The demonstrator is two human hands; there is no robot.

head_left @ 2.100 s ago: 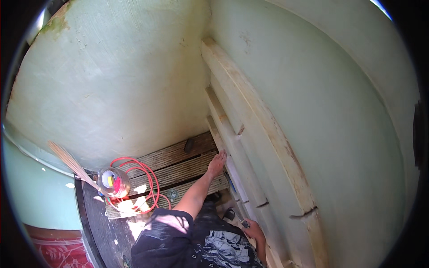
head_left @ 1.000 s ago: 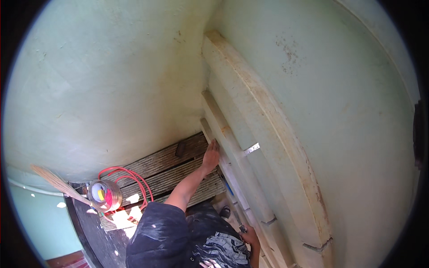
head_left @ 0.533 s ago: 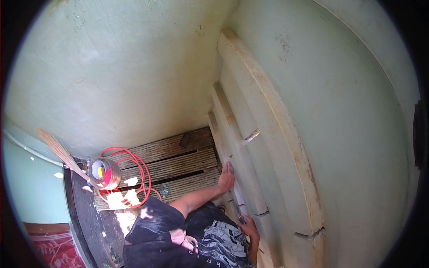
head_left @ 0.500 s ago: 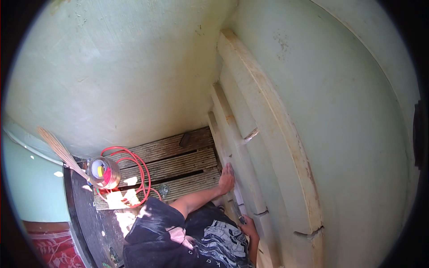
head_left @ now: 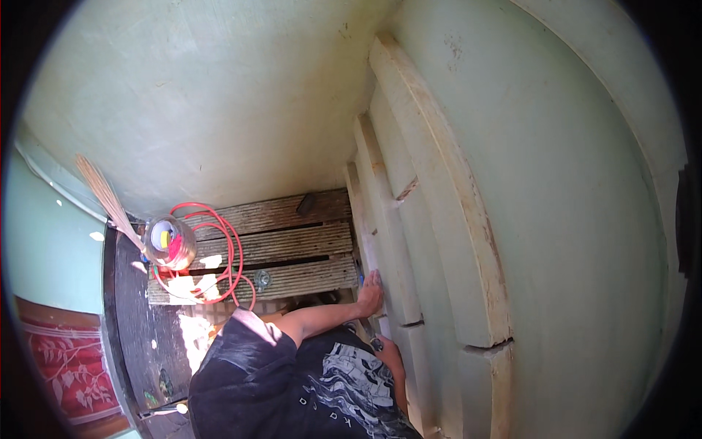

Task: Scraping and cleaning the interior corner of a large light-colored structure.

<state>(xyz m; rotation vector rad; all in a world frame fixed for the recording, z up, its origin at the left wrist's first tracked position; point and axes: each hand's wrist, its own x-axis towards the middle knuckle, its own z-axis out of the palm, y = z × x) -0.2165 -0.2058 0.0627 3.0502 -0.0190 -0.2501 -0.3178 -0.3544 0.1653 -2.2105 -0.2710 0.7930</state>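
Observation:
My left hand point(head_left: 371, 295) lies against the pale lowest ledge point(head_left: 371, 252) of the right-hand wall, its fingers stretched along the surface. Whether anything thin lies under the palm is hidden. A small blue spot shows beside its fingertips. Closer to my body, my right hand point(head_left: 390, 353) is closed by the same ledge, with a small dark, shiny thing point(head_left: 376, 343) at its fingers that I cannot make out. The ledge looks whiter near my left hand.
Two more cracked ledges point(head_left: 479, 278) run along the wall. On the slatted wooden platform point(head_left: 307, 238) stand a clear tub point(head_left: 183, 252) with tape rolls, a coiled red hose point(head_left: 238, 256) and a small glass item point(head_left: 262, 279). A stick broom point(head_left: 110, 197) leans in the corner.
The view has shifted, so the platform and wall appear higher. My left hand stays on the ledge, apparently a little nearer my body; my right hand stays low beside it.

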